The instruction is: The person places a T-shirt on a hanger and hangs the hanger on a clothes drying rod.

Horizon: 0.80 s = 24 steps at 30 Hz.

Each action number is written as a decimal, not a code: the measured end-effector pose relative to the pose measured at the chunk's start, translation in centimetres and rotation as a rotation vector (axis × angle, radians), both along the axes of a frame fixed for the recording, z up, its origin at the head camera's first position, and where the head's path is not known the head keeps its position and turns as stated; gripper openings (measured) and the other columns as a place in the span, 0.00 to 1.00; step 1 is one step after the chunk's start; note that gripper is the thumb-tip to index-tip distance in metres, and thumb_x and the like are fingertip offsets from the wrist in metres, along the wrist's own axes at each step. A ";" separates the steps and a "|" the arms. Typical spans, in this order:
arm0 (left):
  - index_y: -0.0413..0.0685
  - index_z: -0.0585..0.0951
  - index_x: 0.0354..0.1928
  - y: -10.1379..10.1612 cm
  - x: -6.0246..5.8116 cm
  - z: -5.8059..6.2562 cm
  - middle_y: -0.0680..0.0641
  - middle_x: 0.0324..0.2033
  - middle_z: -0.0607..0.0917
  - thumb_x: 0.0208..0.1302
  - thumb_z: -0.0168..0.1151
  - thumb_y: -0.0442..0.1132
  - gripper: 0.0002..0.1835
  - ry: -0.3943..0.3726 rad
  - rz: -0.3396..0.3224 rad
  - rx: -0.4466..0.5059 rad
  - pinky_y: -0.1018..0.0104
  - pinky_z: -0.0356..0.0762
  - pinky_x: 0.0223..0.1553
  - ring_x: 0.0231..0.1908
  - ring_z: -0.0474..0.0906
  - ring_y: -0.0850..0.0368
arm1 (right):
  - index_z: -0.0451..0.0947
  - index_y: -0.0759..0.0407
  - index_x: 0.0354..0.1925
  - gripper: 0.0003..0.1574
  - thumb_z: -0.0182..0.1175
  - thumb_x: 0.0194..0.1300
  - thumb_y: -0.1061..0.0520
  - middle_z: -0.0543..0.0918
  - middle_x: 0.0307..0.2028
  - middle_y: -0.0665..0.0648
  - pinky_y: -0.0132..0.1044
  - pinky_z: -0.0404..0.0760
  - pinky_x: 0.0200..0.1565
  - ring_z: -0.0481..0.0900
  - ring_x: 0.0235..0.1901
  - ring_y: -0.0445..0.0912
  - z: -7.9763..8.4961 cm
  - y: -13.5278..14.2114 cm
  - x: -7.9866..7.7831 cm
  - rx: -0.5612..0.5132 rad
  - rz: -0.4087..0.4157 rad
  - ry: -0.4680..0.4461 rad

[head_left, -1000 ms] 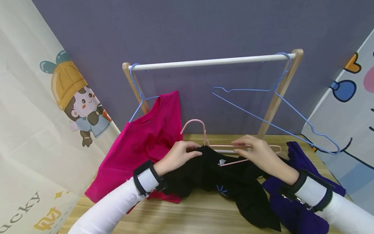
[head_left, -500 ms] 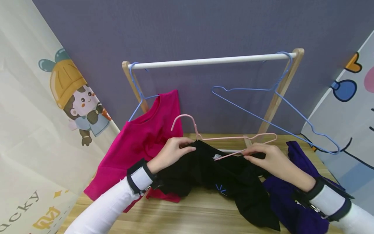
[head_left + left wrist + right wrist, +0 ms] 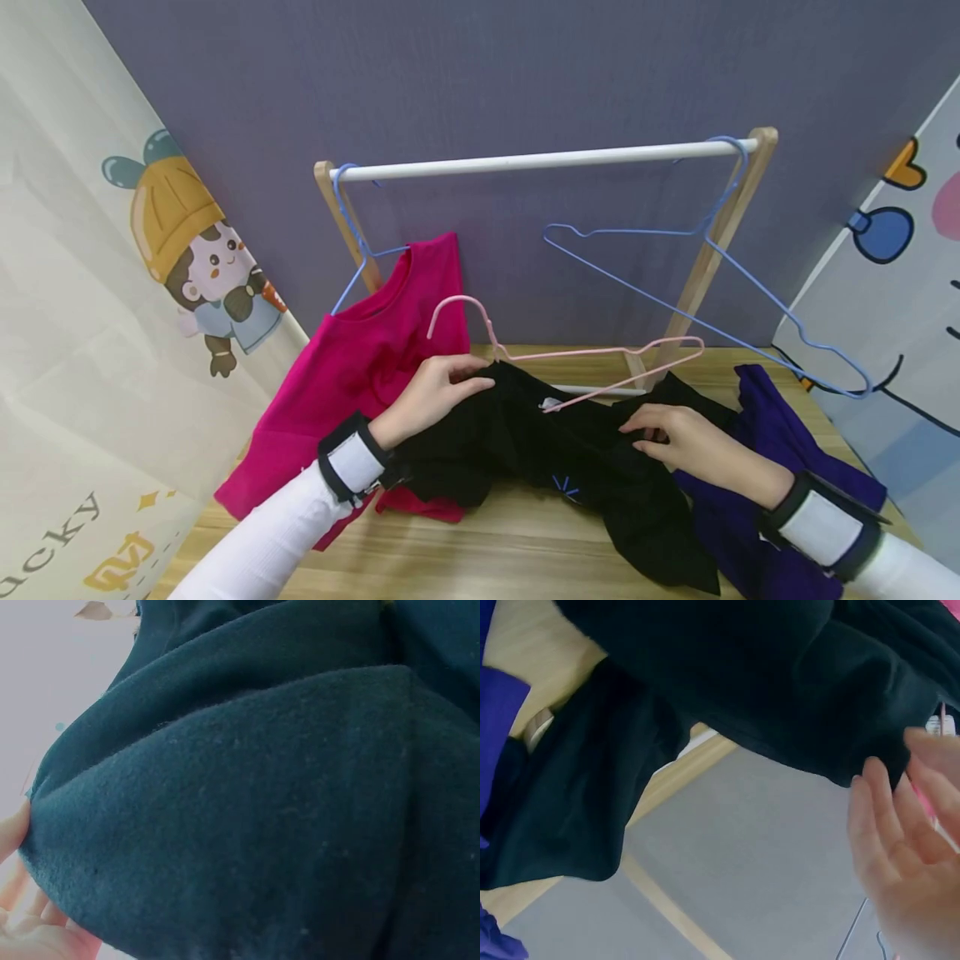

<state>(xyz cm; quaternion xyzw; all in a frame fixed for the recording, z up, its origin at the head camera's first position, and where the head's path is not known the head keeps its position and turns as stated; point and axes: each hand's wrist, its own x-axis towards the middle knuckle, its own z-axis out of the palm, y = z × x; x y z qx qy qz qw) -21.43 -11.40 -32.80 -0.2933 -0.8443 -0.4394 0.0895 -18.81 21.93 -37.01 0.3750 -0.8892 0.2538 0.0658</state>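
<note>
My left hand [image 3: 431, 398] pinches a black T-shirt [image 3: 525, 437] at the shoulder, just below the hook of a pink hanger [image 3: 573, 353]. One end of that hanger is hidden inside the shirt; its other arm sticks out of the neckline to the right, above the white neck label [image 3: 551, 404]. With thumb and fingertips, my right hand [image 3: 697, 446] pinches the shirt near the neckline's right side, below the bare hanger arm. The right wrist view shows the dark cloth [image 3: 870, 750] between those fingers. In the left wrist view, a fold of the shirt [image 3: 225, 810] fills most of the picture.
Behind stands a rack with a white rail [image 3: 540, 159]. From its left end hangs a pink shirt [image 3: 375, 367] on a blue hanger, and at its right end a bare blue hanger [image 3: 637, 283]. A purple garment [image 3: 780, 450] lies at the right of the wooden table [image 3: 480, 550].
My right hand has let go of the pink hanger and moved down onto the black shirt's neckline. The hanger and my left hand have shifted slightly left.
</note>
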 end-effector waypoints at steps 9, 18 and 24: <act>0.44 0.78 0.43 -0.5 0.0 -0.5 0.44 0.38 0.83 0.54 0.61 0.39 0.14 -0.050 -0.065 0.000 0.57 0.77 0.42 0.37 0.76 0.60 | 0.79 0.59 0.30 0.11 0.63 0.43 0.69 0.74 0.27 0.47 0.32 0.75 0.21 0.70 0.25 0.34 -0.4 1.4 0.0 0.027 -0.032 0.199; 0.44 0.79 0.42 -1.3 0.3 -1.5 0.45 0.37 0.83 0.55 0.60 0.40 0.13 -0.059 -0.047 -0.040 0.57 0.77 0.39 0.35 0.75 0.60 | 0.75 0.55 0.28 0.17 0.64 0.39 0.71 0.78 0.26 0.47 0.36 0.78 0.24 0.75 0.27 0.38 -0.2 3.3 0.2 0.002 -0.113 0.367; 0.43 0.79 0.43 -1.9 0.8 -1.9 0.44 0.37 0.83 0.55 0.60 0.40 0.13 -0.026 -0.058 -0.089 0.59 0.77 0.35 0.33 0.74 0.60 | 0.74 0.56 0.30 0.21 0.65 0.34 0.72 0.78 0.28 0.48 0.31 0.77 0.25 0.76 0.28 0.39 0.2 4.9 0.5 0.028 -0.128 0.474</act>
